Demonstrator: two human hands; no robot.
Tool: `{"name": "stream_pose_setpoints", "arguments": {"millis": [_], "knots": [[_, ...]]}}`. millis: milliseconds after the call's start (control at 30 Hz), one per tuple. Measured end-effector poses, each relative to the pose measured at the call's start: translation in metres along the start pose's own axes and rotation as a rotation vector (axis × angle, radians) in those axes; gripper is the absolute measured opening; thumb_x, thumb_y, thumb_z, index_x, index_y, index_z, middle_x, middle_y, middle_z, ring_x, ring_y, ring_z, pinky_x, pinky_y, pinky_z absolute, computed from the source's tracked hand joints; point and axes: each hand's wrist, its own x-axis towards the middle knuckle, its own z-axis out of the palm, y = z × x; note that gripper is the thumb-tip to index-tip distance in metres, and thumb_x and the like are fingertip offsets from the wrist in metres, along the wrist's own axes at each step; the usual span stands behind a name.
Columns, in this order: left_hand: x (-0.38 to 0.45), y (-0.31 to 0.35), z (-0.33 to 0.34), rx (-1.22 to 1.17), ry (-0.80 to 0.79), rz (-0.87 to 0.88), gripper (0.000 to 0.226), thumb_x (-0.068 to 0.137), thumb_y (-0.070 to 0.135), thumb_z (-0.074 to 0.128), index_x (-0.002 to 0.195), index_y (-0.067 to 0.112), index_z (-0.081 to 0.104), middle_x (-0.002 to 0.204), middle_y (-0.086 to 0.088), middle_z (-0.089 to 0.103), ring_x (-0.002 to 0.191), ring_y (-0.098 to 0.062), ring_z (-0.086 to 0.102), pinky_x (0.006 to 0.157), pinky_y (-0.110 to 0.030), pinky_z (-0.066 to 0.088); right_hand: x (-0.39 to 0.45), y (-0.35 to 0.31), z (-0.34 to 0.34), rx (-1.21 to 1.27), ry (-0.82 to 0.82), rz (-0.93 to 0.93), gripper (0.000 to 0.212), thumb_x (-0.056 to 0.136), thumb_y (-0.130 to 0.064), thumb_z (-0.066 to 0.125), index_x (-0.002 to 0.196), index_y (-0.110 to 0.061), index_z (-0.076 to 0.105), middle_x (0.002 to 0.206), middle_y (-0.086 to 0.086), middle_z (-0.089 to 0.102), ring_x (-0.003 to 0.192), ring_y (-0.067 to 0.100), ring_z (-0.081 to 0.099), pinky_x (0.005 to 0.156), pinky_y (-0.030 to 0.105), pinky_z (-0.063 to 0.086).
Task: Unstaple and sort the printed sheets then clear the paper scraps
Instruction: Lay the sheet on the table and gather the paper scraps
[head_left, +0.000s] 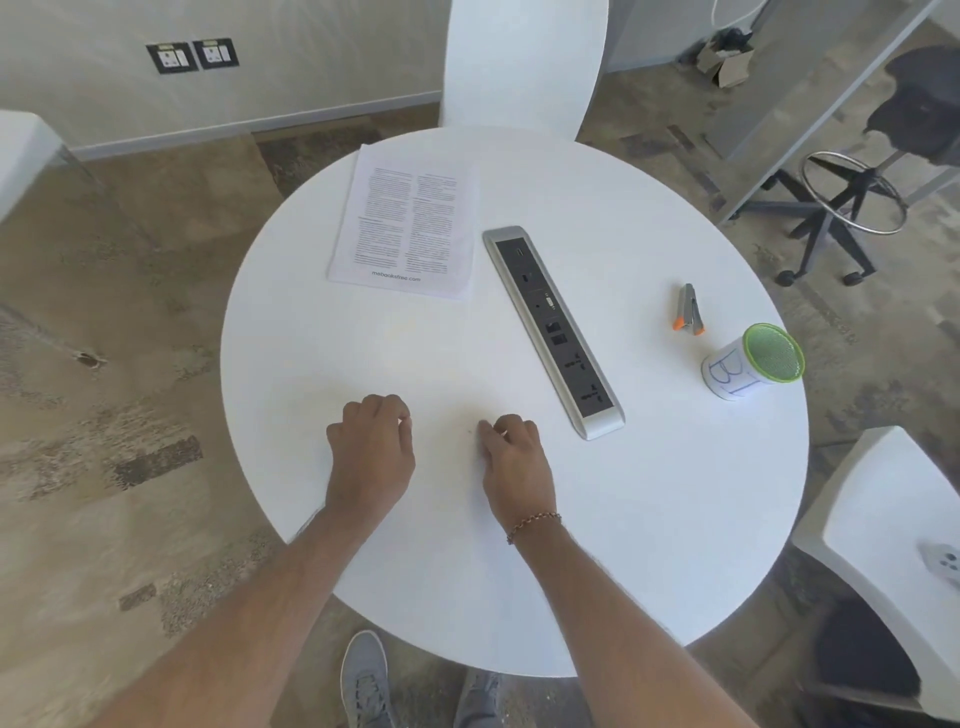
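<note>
Resting near the table's near edge, the left hand and right hand have fingers curled; whether they pinch scraps is unclear. The printed sheets lie stacked by the far-left edge. Clearing seems underway, and the next move likely calls for reaching the green-rimmed cup at the right edge.

Printed sheets read "mebooksfree.com"; cup label "BI" (partly hidden).
</note>
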Motion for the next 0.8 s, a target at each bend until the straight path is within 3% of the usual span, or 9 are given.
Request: {"name": "stream_pose_setpoints", "arguments": {"millis": [167,233,300,400,800], "knots": [[-0.002,-0.004,0.000,-0.013,-0.009,0.019,0.009,0.090,0.008,0.059,0.095,0.015,0.062,0.094,-0.003,0.062,0.087,-0.030,0.053,0.072,-0.037,0.034,-0.006,-0.005,0.002,0.037,0.001,0.026,0.039,0.081,0.011,0.060,0.112,-0.008,0.071,0.100,0.006,0.063,0.089,0.027,0.055,0.069,0.031,0.050],[-0.002,-0.006,-0.002,-0.020,-0.019,0.024,0.009,0.091,0.009,0.059,0.097,0.016,0.062,0.096,-0.003,0.062,0.089,-0.030,0.054,0.073,-0.036,0.033,-0.006,-0.008,0.000,0.134,0.019,0.126,0.027,0.085,0.007,0.055,0.103,-0.007,0.071,0.096,0.004,0.063,0.092,0.025,0.054,0.071,0.028,0.047],[-0.002,-0.005,-0.003,-0.028,-0.023,0.029,0.010,0.091,0.009,0.058,0.098,0.015,0.062,0.098,-0.003,0.062,0.089,-0.030,0.053,0.074,-0.036,0.032,-0.006,-0.007,-0.001,0.214,0.046,0.256,0.014,0.086,0.002,0.054,0.090,-0.005,0.066,0.089,0.004,0.061,0.088,0.026,0.054,0.069,0.035,0.049],[-0.001,-0.007,-0.005,-0.032,-0.027,0.032,0.010,0.091,0.008,0.058,0.098,0.015,0.062,0.099,-0.003,0.063,0.090,-0.030,0.053,0.074,-0.037,0.033,-0.001,-0.006,0.000,0.297,0.044,0.363,0.011,0.088,-0.004,0.057,0.085,-0.009,0.066,0.083,0.001,0.059,0.082,0.025,0.055,0.070,0.039,0.051],[-0.003,-0.011,-0.007,-0.051,-0.021,0.022,0.011,0.092,0.008,0.058,0.100,0.015,0.062,0.101,-0.004,0.063,0.092,-0.029,0.052,0.076,-0.039,0.035,0.017,-0.004,0.005,0.173,-0.037,0.137,0.018,0.084,0.004,0.061,0.085,-0.009,0.073,0.083,0.004,0.064,0.083,0.024,0.057,0.067,0.033,0.050]]}}
